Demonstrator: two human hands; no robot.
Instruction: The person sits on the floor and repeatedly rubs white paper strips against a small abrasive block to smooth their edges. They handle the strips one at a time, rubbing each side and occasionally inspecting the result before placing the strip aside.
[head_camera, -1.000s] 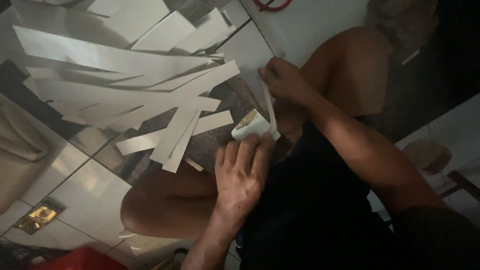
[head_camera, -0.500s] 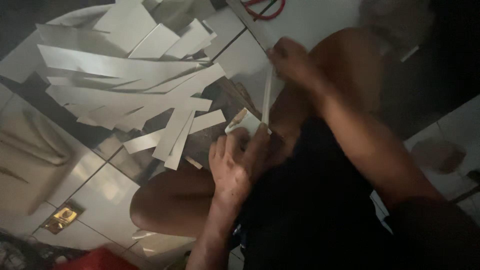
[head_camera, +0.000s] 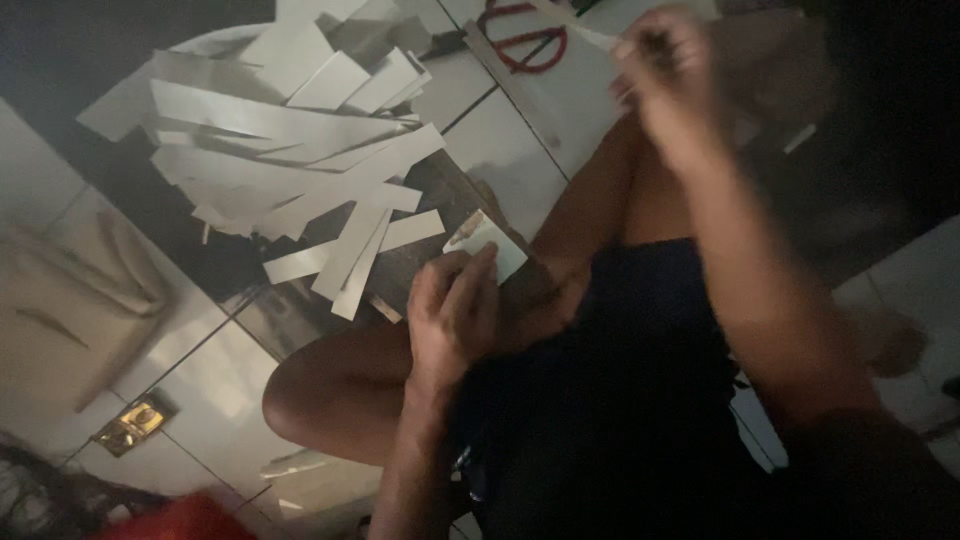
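I sit on a tiled floor with my knees bent. My left hand rests on my leg and grips a small white card-like piece by its near edge. My right hand is raised at the upper right, blurred, with its fingers pinched on a thin pale strip that runs up and to the left. A pile of long white paper strips lies on the floor beyond my left hand, and a few loose strips lie nearest to it.
Red-handled scissors lie on the tiles at the top, just left of my right hand. A small gold-coloured object sits on the floor at the lower left. A red thing shows at the bottom edge.
My right hand has lifted up and away from my left hand, drawing the thin strip with it. My left hand has stayed on my leg with the white piece. The view has shifted.
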